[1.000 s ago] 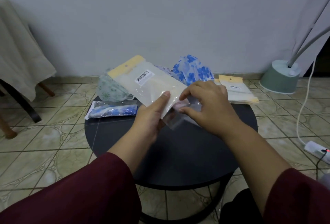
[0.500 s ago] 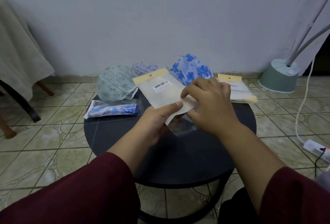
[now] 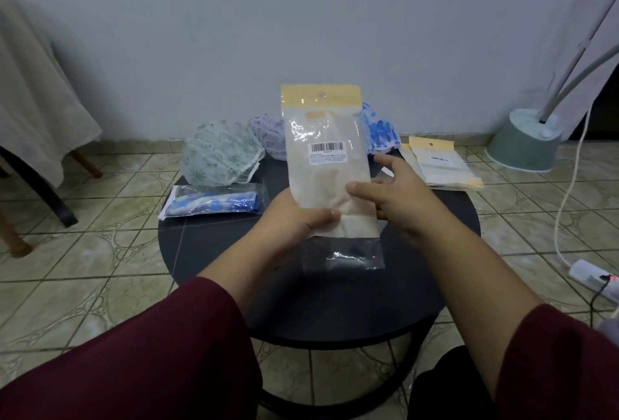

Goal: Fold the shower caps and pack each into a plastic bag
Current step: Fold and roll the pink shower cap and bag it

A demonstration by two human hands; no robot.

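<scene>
Round black table (image 3: 207,252), tiled floor (image 3: 83,252)

The near half of the round black table (image 3: 335,305) lies bare, open to a hand. Along the far rim stand the green-flowered shower cap (image 3: 219,156), the packed blue cap in its clear bag (image 3: 214,204) and the stack of yellow-topped plastic bags (image 3: 440,165).
</scene>
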